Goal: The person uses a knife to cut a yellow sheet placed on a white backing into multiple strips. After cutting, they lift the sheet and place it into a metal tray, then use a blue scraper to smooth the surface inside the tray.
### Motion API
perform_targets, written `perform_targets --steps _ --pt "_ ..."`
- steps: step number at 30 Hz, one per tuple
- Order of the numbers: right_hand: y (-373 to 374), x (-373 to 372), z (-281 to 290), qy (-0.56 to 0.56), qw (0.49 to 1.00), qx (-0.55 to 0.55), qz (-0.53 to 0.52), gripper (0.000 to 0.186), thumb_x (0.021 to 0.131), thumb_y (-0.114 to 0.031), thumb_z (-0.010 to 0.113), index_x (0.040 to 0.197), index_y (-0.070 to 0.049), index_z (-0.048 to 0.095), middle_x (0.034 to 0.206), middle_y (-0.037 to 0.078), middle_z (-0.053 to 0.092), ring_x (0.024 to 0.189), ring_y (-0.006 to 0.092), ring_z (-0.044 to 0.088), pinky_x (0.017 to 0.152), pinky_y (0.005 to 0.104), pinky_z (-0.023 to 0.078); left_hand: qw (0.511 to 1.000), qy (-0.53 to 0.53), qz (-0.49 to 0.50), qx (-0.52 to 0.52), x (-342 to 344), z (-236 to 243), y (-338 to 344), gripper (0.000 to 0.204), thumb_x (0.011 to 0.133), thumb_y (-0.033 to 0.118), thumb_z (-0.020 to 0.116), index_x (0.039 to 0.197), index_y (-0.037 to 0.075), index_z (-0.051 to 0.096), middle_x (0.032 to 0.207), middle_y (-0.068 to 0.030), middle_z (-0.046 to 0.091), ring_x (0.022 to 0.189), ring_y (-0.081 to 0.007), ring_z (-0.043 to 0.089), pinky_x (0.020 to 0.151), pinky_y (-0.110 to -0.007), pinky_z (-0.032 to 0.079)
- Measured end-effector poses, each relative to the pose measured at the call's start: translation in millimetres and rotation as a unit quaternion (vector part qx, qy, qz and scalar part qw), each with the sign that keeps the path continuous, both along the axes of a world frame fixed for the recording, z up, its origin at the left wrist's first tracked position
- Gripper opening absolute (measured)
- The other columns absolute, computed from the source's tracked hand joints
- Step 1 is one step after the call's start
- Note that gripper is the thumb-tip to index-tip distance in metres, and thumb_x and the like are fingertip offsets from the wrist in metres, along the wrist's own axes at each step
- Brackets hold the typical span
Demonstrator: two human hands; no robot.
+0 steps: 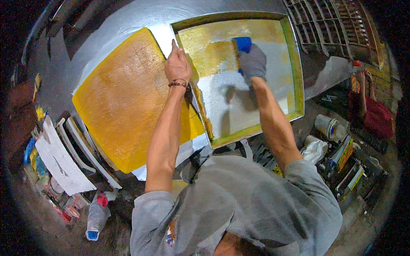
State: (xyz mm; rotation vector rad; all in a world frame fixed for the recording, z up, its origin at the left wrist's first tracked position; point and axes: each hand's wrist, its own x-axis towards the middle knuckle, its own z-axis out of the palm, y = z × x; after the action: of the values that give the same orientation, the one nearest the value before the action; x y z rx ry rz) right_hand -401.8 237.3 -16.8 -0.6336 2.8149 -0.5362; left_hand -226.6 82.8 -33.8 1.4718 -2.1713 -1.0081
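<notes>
My right hand (255, 62), in a grey glove, is closed around a blue block-like tool (243, 43) pressed to the floor of a shallow rectangular metal tray (296, 72). My fingers hide much of the tool, so its exact kind does not show. Uneven yellow coating covers the tray's far part and walls; its nearer floor is bare silvery metal. Bare, with a beaded bracelet at the wrist, my left hand (177, 67) grips the tray's left wall, index finger stretched forward. Left of it lies a large flat panel (124, 94), orange-brown with bright yellow edges.
A metal grille rack (326, 25) stands at the far right. Below it, a person in dark red (372, 117) is near a white bucket (326, 126). White curved panels (62, 155) and a wrapped bottle (97, 217) lie at the lower left.
</notes>
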Motion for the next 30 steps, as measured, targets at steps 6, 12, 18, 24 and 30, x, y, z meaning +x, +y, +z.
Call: perform_targets --steps 6,12,18,24,30 --pt "-59 84 -15 -0.055 0.997 -0.048 0.017 0.032 0.084 -0.036 0.067 0.093 -0.005 0.067 0.094 0.024 0.069 0.092 0.0447 0.066 0.081 0.0502 0.052 0.991 -0.034 -0.104 0.082 10 -1 -24 0.050 0.100 0.035 0.045 0.146 0.014 0.048 0.106 -0.0250 0.069 0.100 -0.0443 0.065 0.089 -0.052 0.051" --pt "-83 118 4 -0.116 0.990 -0.064 0.057 0.030 0.084 -0.032 0.064 0.091 -0.003 0.068 0.092 0.024 0.069 0.091 0.0439 0.066 0.079 0.0491 0.052 0.978 0.004 -0.163 0.130 10 -11 -52 0.033 0.096 0.032 0.057 0.107 0.005 0.072 0.096 -0.0203 0.072 0.091 -0.0360 0.069 0.085 -0.045 0.052" --pt "-80 121 43 -0.131 0.984 -0.018 0.118 0.035 0.088 -0.032 0.055 0.096 0.000 0.066 0.096 0.026 0.069 0.093 0.0447 0.066 0.082 0.0500 0.051 0.968 -0.041 -0.202 0.143 3 -16 -70 0.033 0.091 0.035 0.062 0.104 0.007 0.073 0.102 -0.0196 0.072 0.099 -0.0366 0.068 0.088 -0.045 0.053" --pt "-84 178 54 -0.108 0.982 -0.101 0.121 0.029 0.097 -0.020 0.046 0.111 0.005 0.052 0.087 0.032 0.066 0.084 0.0482 0.065 0.076 0.0563 0.051 0.936 -0.088 -0.199 0.277 -6 3 -89 0.027 0.094 0.032 0.066 0.105 0.008 0.074 0.092 -0.0100 0.074 0.091 -0.0184 0.069 0.084 -0.038 0.052" --pt "-72 186 64 -0.060 0.969 -0.080 0.227 0.027 0.093 -0.017 0.049 0.112 0.001 0.055 0.088 0.028 0.067 0.086 0.0474 0.065 0.078 0.0549 0.051 0.936 -0.075 -0.222 0.264 -3 -22 -118 0.022 0.089 0.028 0.072 0.095 0.007 0.075 0.085 -0.0041 0.073 0.070 -0.0157 0.065 0.065 -0.034 0.051"
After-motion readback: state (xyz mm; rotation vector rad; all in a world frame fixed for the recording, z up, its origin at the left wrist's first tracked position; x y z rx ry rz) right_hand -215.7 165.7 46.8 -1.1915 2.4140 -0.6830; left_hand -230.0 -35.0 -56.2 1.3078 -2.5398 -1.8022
